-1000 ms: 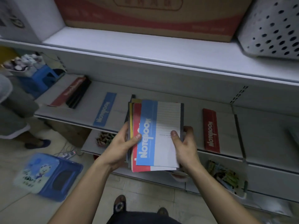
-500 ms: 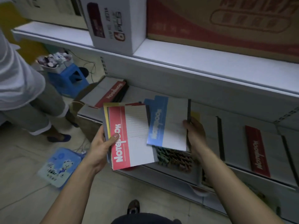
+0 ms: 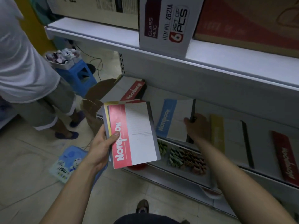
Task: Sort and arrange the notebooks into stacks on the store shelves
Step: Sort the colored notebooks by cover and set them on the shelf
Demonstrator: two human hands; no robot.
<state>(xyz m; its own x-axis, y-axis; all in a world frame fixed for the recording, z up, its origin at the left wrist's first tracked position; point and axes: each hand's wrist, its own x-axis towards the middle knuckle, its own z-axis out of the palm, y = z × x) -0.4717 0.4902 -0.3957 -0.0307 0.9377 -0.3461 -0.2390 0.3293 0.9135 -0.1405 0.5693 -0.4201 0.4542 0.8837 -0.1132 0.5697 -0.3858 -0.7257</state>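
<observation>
We stand at the store shelf, notebooks in both hands. Our left hand holds a stack of notebooks in the air in front of the shelf edge. The thumb presses on the red band of the top cover, and the fingers are curled out of sight beneath the stack. Our right hand reaches over the shelf and grips a blue-banded notebook at its dark spine. The thumb lies on the cover and the fingers wrap under that edge. We cannot tell whether this notebook rests on the shelf or hangs just above it. Just beside our right hand a yellow-banded notebook lies flat on the same shelf, and a red-banded notebook lies further to the right. Another red-banded pile sits at the shelf's left end. Pencils fill the shelf below. A glass mug box stands on the shelf above, and another person stands at left by a blue stool.
</observation>
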